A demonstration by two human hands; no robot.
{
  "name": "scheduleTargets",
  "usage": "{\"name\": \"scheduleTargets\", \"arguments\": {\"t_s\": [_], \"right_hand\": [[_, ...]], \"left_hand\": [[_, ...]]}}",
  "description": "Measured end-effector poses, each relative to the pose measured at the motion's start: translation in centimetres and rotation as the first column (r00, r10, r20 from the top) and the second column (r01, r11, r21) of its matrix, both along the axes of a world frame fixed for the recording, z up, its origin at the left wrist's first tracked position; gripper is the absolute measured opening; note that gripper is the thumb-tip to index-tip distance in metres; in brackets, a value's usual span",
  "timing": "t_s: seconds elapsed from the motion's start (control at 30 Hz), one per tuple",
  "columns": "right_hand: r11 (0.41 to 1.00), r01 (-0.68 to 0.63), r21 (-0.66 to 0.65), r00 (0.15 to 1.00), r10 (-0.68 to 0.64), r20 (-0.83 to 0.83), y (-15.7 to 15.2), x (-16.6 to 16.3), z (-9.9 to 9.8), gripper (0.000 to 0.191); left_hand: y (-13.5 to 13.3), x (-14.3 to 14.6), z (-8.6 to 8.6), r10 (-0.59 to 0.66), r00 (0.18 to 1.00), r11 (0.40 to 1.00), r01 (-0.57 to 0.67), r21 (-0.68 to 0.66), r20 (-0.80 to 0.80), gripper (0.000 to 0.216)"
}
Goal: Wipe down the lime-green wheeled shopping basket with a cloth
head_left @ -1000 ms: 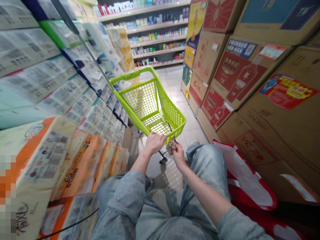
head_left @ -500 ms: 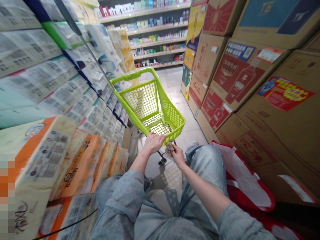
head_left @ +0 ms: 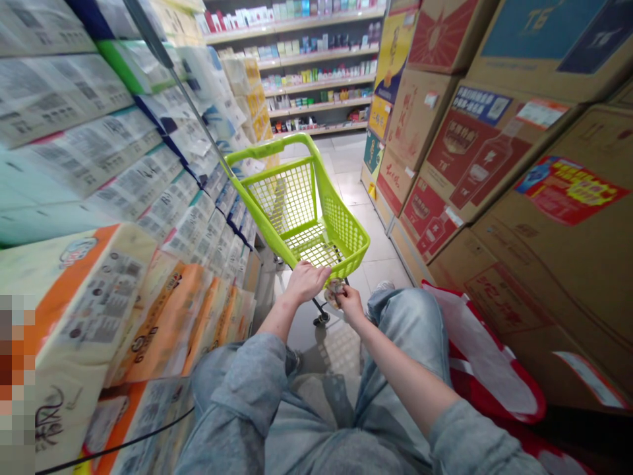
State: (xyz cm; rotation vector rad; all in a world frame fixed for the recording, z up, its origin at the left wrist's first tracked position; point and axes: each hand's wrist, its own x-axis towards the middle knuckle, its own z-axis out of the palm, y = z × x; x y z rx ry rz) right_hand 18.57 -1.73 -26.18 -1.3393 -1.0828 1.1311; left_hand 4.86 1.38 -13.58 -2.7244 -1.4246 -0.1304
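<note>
Cart barely shifted — both hands still holding.

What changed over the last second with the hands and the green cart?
Little changed. The right hand with its small crumpled item sank slightly, closer under the green cart rim. The left hand kept its grip on the rim; the cart stayed empty, and the red bag stayed at the right.
</note>
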Motion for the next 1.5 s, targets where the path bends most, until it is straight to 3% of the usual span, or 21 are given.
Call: {"name": "scheduleTargets", "arguments": {"t_s": [0.17,0.3,0.4,0.6,1.0,1.23,1.37,1.5], "right_hand": [[0.978,-0.125,0.167,0.987,0.105,0.123,-0.5,-0.7,1.2,0.019],[0.970,-0.107,0.217,0.973,0.057,0.225,0.0,-1.6,1.7,0.019],[0.944,-0.188,0.270,0.951,0.106,0.292,0.3,-1.1,1.7,0.018],[0.917,-0.315,0.245,0.896,0.202,0.395,0.0,0.5,1.0,0.029],[0.990,-0.136,0.031,0.954,0.122,0.274,0.2,-1.9,-0.2,0.025],[0.970,-0.238,0.057,0.935,0.213,0.282,-0.7,-1.2,0.4,0.015],[0.974,-0.188,0.129,0.945,0.144,0.293,-1.2,-2.2,1.3,0.022],[0.981,-0.151,0.119,0.950,0.111,0.291,-0.7,-3.3,1.9,0.024]], "left_hand": [[0.0,0.1,0.1,0.001,1.000,1.000,-0.001,-0.010,-0.003,0.051],[-0.1,0.3,0.2,0.012,1.000,1.000,-0.012,-0.015,0.002,0.050],[-0.1,0.1,0.1,0.007,1.000,1.000,-0.007,-0.014,-0.002,0.049],[-0.1,-0.2,0.0,-0.018,1.000,1.000,0.018,0.002,0.006,0.047],[-0.2,0.2,0.3,0.024,1.000,0.999,-0.024,-0.022,0.014,0.051],[-0.2,-0.4,0.2,0.007,1.000,1.000,-0.007,0.002,0.026,0.050],[-0.1,-0.3,-0.2,0.000,0.999,1.000,-0.001,0.011,0.040,0.046],[-0.2,-0.3,-0.3,0.005,0.997,1.000,-0.005,0.010,0.072,0.046]]}}
